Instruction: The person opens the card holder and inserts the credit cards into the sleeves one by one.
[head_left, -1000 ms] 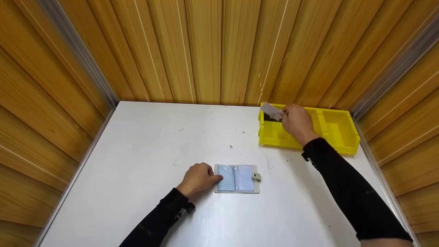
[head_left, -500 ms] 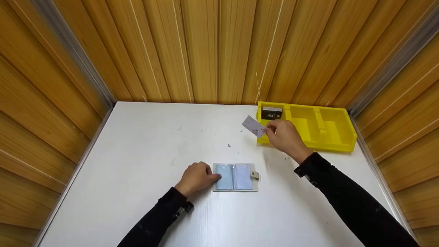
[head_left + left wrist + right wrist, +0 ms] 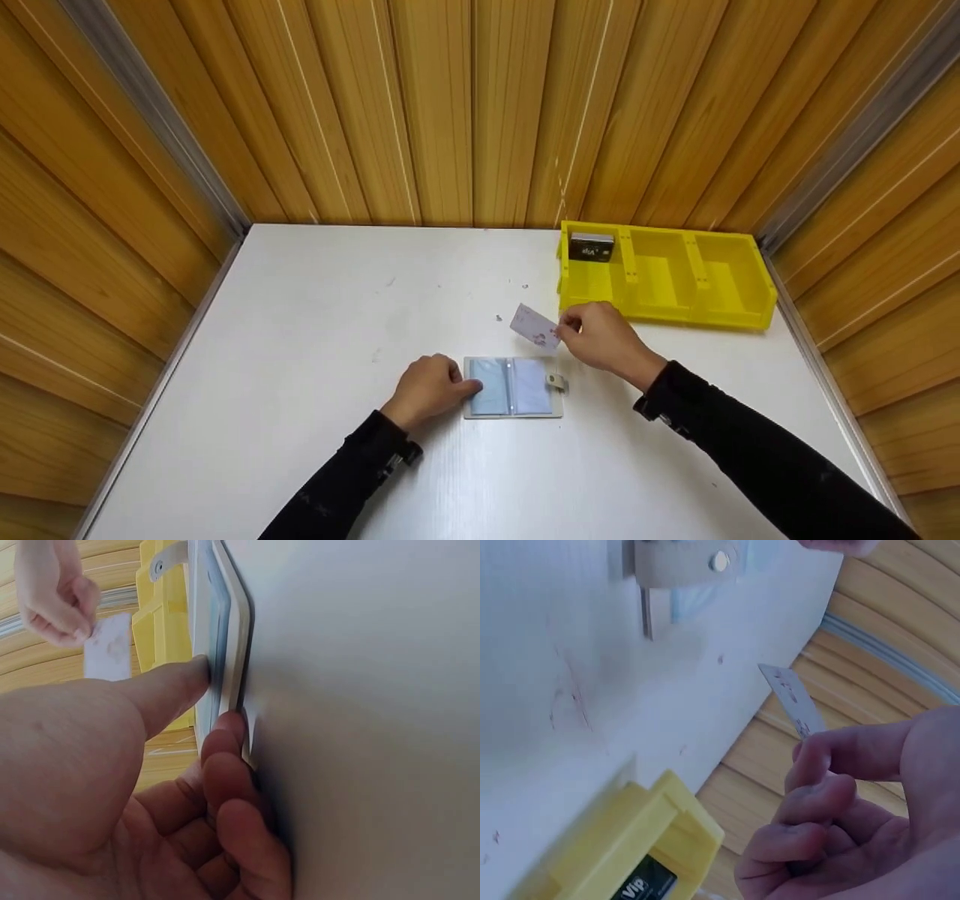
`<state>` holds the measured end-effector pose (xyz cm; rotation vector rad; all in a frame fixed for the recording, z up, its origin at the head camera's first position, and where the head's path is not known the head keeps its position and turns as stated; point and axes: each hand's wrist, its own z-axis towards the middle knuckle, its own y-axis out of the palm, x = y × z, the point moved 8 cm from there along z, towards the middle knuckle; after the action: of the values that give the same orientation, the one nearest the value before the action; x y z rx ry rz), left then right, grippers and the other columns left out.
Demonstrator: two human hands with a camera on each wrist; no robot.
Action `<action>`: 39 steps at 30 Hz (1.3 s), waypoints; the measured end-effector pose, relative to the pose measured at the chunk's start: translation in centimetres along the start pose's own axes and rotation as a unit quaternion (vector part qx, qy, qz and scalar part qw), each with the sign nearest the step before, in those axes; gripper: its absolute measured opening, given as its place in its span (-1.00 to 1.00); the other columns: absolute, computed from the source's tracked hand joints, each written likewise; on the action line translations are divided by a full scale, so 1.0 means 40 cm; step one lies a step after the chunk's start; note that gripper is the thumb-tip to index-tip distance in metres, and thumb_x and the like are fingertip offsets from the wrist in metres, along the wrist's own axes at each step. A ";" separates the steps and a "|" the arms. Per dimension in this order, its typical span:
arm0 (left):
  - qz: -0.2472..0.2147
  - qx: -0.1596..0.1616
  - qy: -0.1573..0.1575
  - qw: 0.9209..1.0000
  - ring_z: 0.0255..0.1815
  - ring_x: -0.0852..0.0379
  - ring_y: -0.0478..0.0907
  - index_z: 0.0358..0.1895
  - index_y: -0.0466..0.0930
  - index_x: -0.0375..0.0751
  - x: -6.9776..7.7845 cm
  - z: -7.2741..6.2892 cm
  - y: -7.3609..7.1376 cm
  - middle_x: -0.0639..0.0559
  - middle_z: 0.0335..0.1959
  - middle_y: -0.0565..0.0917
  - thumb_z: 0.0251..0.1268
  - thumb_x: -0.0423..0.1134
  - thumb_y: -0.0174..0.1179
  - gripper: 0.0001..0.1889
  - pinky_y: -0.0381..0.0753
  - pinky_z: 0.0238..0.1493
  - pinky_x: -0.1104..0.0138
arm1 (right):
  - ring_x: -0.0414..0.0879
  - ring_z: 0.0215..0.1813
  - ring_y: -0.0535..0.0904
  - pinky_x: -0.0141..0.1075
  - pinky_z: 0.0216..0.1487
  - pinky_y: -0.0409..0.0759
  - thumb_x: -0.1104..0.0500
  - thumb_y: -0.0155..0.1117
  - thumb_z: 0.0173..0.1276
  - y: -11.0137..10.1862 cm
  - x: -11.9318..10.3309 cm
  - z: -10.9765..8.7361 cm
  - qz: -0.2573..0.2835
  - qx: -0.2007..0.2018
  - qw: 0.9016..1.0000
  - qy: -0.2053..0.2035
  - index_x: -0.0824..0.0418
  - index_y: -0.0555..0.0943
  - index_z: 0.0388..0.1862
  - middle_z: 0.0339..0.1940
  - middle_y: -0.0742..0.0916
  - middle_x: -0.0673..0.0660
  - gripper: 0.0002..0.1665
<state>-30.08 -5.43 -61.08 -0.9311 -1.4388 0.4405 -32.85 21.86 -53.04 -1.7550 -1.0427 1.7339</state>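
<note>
An open card holder [image 3: 531, 386] with clear sleeves and a snap strap lies on the white table. My left hand [image 3: 427, 388] pinches its left edge, thumb on the sleeve and curled fingers against the cover's edge, as the left wrist view shows. Between the thumb and forefinger of my right hand [image 3: 604, 337] is a pale card [image 3: 535, 327] with reddish print, held by one end. The card hangs tilted in the air just beyond the holder's upper right corner. In the right wrist view the card [image 3: 791, 697] appears nearly edge-on, and the snap strap [image 3: 682, 564] shows at the top.
A yellow bin [image 3: 697, 324] with three compartments stands at the table's back right. Its left compartment holds a stack of black cards [image 3: 592, 247] marked "Vip". Wood-panelled walls [image 3: 435, 112] enclose the table [image 3: 337, 300] at the back and both sides.
My right hand has carried the card out of the bin's left compartment, leftward and toward me, close to the card holder. My left hand has stayed on the holder's left edge.
</note>
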 end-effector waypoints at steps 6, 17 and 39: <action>0.004 0.001 0.002 1.000 -0.47 0.17 0.47 -0.56 0.64 -0.02 -0.002 0.000 0.001 0.19 -0.59 0.55 0.34 0.14 0.50 -0.57 0.41 -0.35 0.29 | -0.08 -0.34 0.59 -0.29 -0.33 0.53 0.19 0.34 0.51 0.045 -0.001 -0.027 -0.022 -0.017 0.999 -0.022 0.21 0.83 -0.26 -0.30 0.83 0.09 -0.81; -0.006 0.002 0.006 1.000 -0.51 0.20 0.41 -0.57 0.63 -0.02 -0.005 -0.002 0.002 0.23 -0.64 0.47 0.34 0.12 0.50 -0.57 0.37 -0.41 0.32 | -0.04 -0.22 0.56 -0.23 -0.19 0.48 0.14 0.36 0.46 0.082 0.009 -0.050 -0.066 -0.028 0.997 -0.001 0.20 0.83 -0.28 -0.30 0.78 0.09 -0.80; -0.006 -0.002 -0.005 1.000 -0.49 0.18 0.44 -0.56 0.65 -0.04 -0.008 -0.002 0.003 0.19 -0.62 0.52 0.35 0.12 0.51 -0.58 0.38 -0.39 0.31 | -0.06 -0.30 0.54 -0.25 -0.29 0.43 0.17 0.29 0.49 0.152 0.012 -0.071 -0.051 -0.102 0.992 0.045 0.16 0.78 -0.35 -0.21 0.79 0.10 -0.78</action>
<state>-30.03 -5.64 -61.37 -0.9256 -1.4537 0.4337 -28.95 19.07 -57.74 -1.8488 -1.2844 1.5168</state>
